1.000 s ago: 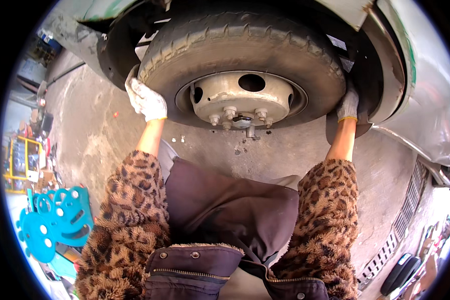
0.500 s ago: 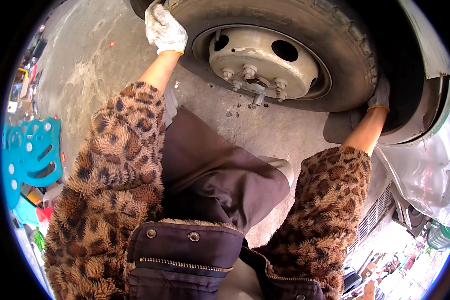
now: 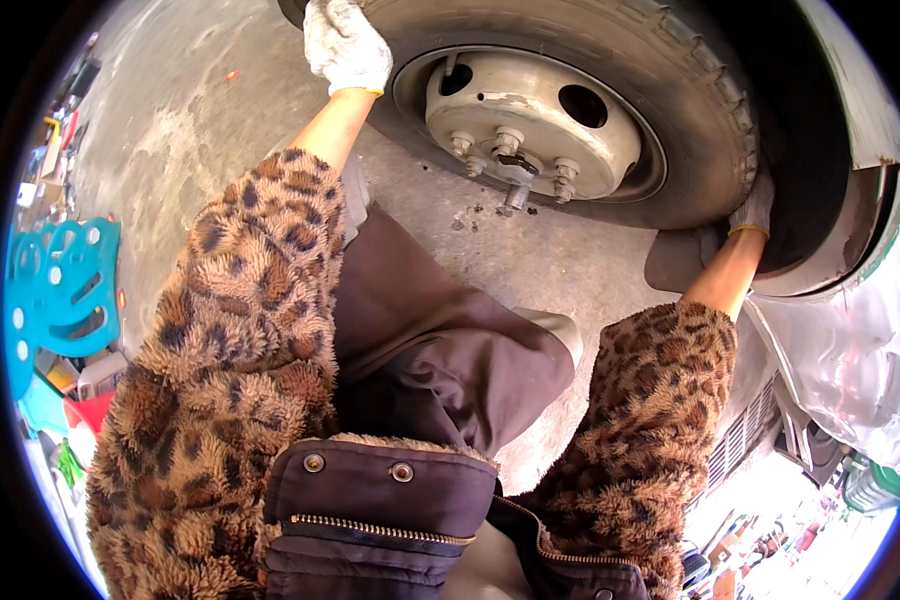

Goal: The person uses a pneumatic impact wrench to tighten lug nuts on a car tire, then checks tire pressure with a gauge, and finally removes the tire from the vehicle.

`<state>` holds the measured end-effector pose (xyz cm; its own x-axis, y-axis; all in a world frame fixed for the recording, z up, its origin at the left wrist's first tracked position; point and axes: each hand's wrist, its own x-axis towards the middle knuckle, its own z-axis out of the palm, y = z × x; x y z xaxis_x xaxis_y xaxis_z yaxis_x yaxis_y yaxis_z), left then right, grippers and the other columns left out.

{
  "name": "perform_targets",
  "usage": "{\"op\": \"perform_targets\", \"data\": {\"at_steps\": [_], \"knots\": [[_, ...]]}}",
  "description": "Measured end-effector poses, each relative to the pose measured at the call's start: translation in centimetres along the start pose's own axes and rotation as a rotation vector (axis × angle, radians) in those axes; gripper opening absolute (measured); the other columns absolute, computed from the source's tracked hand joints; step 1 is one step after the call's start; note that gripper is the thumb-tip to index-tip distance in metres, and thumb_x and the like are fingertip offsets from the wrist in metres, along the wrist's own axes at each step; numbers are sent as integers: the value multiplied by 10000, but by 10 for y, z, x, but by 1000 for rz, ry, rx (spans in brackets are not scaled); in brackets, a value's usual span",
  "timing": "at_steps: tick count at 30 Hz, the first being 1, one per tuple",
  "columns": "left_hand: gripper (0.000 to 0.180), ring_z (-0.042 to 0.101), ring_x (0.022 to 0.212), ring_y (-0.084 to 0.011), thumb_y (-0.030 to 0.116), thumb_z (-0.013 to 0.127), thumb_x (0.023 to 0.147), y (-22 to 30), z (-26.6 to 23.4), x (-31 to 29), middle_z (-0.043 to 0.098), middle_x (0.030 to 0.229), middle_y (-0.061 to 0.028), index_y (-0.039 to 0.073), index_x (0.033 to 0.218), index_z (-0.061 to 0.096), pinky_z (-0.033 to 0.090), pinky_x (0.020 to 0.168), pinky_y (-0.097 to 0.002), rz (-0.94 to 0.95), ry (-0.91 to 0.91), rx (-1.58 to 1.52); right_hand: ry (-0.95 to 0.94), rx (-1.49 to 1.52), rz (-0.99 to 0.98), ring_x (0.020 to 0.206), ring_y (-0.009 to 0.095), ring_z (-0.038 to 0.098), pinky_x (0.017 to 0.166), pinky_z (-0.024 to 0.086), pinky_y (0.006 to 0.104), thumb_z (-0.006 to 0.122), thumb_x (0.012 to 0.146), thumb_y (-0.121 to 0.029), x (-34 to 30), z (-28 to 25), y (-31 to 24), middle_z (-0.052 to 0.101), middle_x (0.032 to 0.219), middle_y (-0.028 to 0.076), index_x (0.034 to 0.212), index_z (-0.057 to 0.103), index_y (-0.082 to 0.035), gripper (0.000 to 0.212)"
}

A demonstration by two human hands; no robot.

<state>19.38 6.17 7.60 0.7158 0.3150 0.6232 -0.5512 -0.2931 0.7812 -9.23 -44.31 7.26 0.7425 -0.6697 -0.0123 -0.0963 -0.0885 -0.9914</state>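
Observation:
A large tyre [image 3: 610,55] with a pale, worn steel wheel rim [image 3: 530,100] stands in front of me at the top. Several nuts and studs ring the hub [image 3: 516,170] at its centre. My left hand [image 3: 348,48], in a white knit glove, is closed at the tyre's left edge; its fingertips are partly cut off by the picture's top. On the opposite side my right hand [image 3: 754,207], also gloved, reaches in against the tyre's tread beside the dark wheel arch. Its fingers are mostly hidden in shadow.
Vehicle bodywork with a torn, silvery covering [image 3: 840,350] is close on the right. A teal plastic chair [image 3: 65,285] stands at the far left among clutter. Below the wheel is stained concrete floor [image 3: 470,235]. Loose items [image 3: 760,550] lie at the lower right.
My left hand has shifted slightly up and right along with the tyre's edge. My right hand sits a little lower. The wheel appears slightly shifted rightward, as the view also moved.

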Motion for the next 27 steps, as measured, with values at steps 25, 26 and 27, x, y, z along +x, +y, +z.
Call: {"op": "perform_targets", "data": {"at_steps": [25,26,27], "knots": [[388,624,1086,-332,297,374,1053,-5,-4,-1,679,1123,-170,49,1150,657,448,985,-397,11,10,-25,114,226,120,1412,234,372,1206,231,339,241,1084,-290,-40,56,-40,412,1542,94,1491,391,-26,507],[388,624,1086,-332,297,374,1052,-5,-6,1,680,1124,-169,51,1150,657,449,985,-397,18,12,-12,135,237,124,1405,236,383,1203,241,341,245,1083,-279,-42,62,-42,416,1538,99,1489,392,-22,503],[387,625,1085,-332,297,375,1052,-6,-5,1,680,1124,-168,52,1151,658,449,985,-397,18,12,-4,160,242,127,1397,239,393,1199,251,343,249,1081,-269,-43,64,-45,420,1535,104,1487,393,-19,498]]}}
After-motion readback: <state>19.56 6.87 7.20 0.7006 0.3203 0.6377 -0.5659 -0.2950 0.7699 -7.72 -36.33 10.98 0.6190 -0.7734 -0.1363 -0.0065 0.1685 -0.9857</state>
